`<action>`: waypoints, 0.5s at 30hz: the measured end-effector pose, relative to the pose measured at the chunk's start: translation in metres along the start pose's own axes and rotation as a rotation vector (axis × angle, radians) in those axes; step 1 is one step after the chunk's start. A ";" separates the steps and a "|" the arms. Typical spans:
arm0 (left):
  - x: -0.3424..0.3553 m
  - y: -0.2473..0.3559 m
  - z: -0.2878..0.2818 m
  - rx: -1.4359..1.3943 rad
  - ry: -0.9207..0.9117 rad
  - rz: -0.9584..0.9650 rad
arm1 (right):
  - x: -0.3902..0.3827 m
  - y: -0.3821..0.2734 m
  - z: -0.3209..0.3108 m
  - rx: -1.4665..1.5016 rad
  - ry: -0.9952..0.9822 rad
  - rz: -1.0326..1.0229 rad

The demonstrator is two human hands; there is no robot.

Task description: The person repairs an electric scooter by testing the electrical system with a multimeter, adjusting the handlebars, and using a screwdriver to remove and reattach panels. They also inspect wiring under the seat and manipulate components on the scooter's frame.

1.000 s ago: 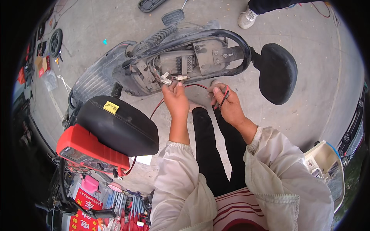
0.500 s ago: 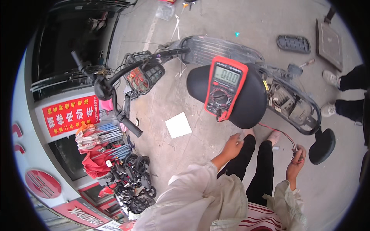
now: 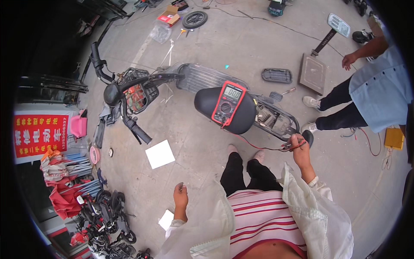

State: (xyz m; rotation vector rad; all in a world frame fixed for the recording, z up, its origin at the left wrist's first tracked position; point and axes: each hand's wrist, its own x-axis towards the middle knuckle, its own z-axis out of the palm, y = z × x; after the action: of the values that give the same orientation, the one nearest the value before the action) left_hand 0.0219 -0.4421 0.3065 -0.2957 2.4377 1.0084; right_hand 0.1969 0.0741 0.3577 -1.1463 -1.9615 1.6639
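Observation:
My right hand [image 3: 301, 151] is closed around the red and black test leads [image 3: 288, 148], close to the rear end of the electric scooter. A red-framed digital multimeter [image 3: 229, 103] lies on the scooter's black seat [image 3: 206, 103], its display lit, and a red lead runs from its lower end to my hand. My left hand [image 3: 181, 197] hangs low on the left, away from the scooter, its fingers loosely curled with nothing visible in them. Behind the seat, the scooter's rear compartment [image 3: 271, 118] lies uncovered, showing parts and wiring.
At right stands another person in a light blue shirt [image 3: 375, 95], beside a platform scale [image 3: 312, 74]. A black cover [image 3: 277, 75] and a white sheet [image 3: 160, 154] lie on the floor. Folded umbrellas and small vehicles [image 3: 108, 216] crowd the lower left.
My view has swung, bringing more of the person and scale into sight. My left hand has moved left, away from the seat; my right hand, holding the leads, is now nearer the scooter's rear.

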 end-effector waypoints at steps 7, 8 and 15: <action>-0.001 0.040 0.009 -0.139 -0.062 0.014 | 0.005 -0.069 -0.009 -0.239 0.157 -0.213; 0.003 0.052 0.011 -0.157 -0.054 0.041 | 0.002 -0.075 -0.009 -0.208 0.138 -0.172; 0.047 0.122 0.004 -0.157 0.192 0.307 | 0.009 -0.066 0.011 -0.159 0.055 -0.112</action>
State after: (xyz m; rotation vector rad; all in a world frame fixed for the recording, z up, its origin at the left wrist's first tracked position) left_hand -0.0623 -0.3540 0.3542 -0.0720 2.6354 1.3629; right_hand 0.1598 0.0737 0.4146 -1.1010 -2.1129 1.4278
